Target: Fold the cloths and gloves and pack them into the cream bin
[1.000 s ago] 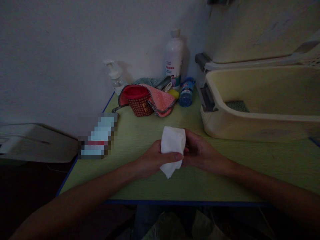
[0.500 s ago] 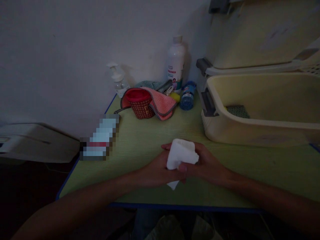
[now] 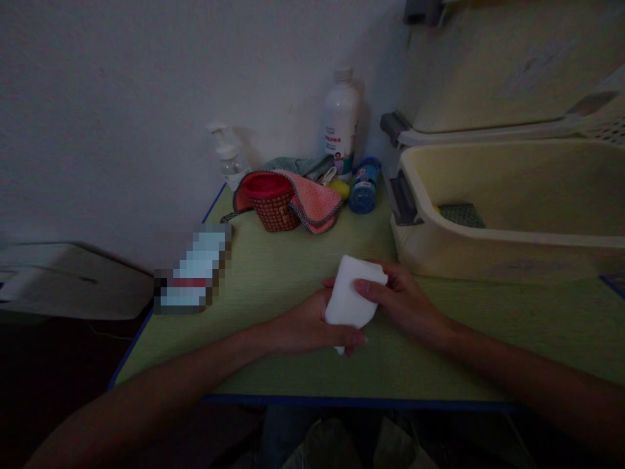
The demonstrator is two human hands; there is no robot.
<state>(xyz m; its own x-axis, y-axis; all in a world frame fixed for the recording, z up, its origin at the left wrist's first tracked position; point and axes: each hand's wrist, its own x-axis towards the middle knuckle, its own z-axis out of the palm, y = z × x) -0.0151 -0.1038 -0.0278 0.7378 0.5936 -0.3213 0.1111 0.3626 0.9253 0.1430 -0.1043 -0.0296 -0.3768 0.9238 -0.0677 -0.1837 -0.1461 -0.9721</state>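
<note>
A folded white tissue (image 3: 349, 303) is held between both my hands above the front middle of the table, its broad flat face turned up. My left hand (image 3: 319, 326) grips it from the left and below, the thumb along its lower edge and the other fingers mostly hidden behind. From the right, my right hand (image 3: 395, 296) pinches its upper right part, with the thumb pressed on the top face. A small corner of white pokes out under my left thumb.
On the green table (image 3: 293, 260) lies a blurred phone (image 3: 195, 267) at left. Behind stand a red basket cup (image 3: 273, 205) with a pink cloth (image 3: 319, 208), a pump bottle (image 3: 229, 156), a white bottle (image 3: 340, 124) and a blue bottle (image 3: 364, 185). An opened cream bin (image 3: 488, 254) is at right.
The tissue now lies flatter and shows a larger smooth face. My right thumb has moved up onto that face, away from my left thumb, and the right hand has risen slightly.
</note>
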